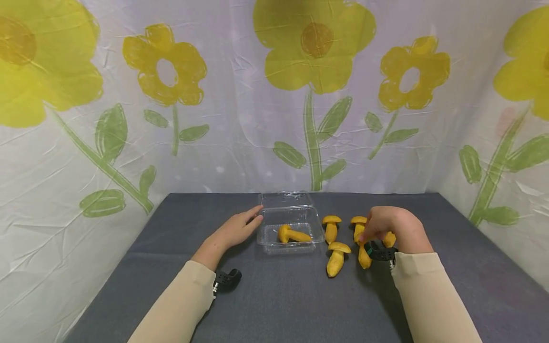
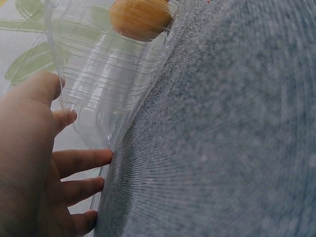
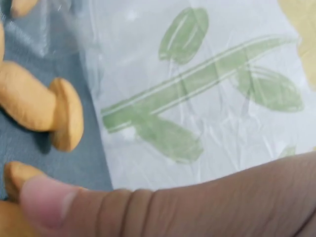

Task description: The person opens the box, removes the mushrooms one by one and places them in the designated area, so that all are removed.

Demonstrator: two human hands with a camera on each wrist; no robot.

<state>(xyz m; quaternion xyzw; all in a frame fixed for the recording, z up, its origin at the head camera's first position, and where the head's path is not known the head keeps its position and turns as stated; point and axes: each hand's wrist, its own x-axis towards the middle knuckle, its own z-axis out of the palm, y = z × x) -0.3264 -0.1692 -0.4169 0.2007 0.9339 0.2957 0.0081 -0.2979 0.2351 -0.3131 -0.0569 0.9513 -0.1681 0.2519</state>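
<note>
A clear plastic clamshell box point(image 1: 274, 214) stands with its lid raised at the back, one yellow mushroom point(image 1: 296, 235) lying inside. My left hand point(image 1: 240, 228) is at the box's left side, fingers extended; in the left wrist view its thumb and a finger touch the box's rim. My right hand point(image 1: 396, 226) reaches down over several mushrooms to the right of the box. Seen from the right wrist, the thumb point(image 3: 49, 202) presses against a mushroom point(image 3: 17, 175). The other fingers of that hand are hidden there; from the head they curl downward around it.
Between box and right hand lie a mushroom point(image 1: 331, 229) at the back and another point(image 1: 336, 259) nearer the front. One more point(image 1: 364, 258) lies beside the right wrist's black strap. A flower-printed curtain point(image 1: 231, 95) borders the dark cloth-covered table point(image 1: 283, 305).
</note>
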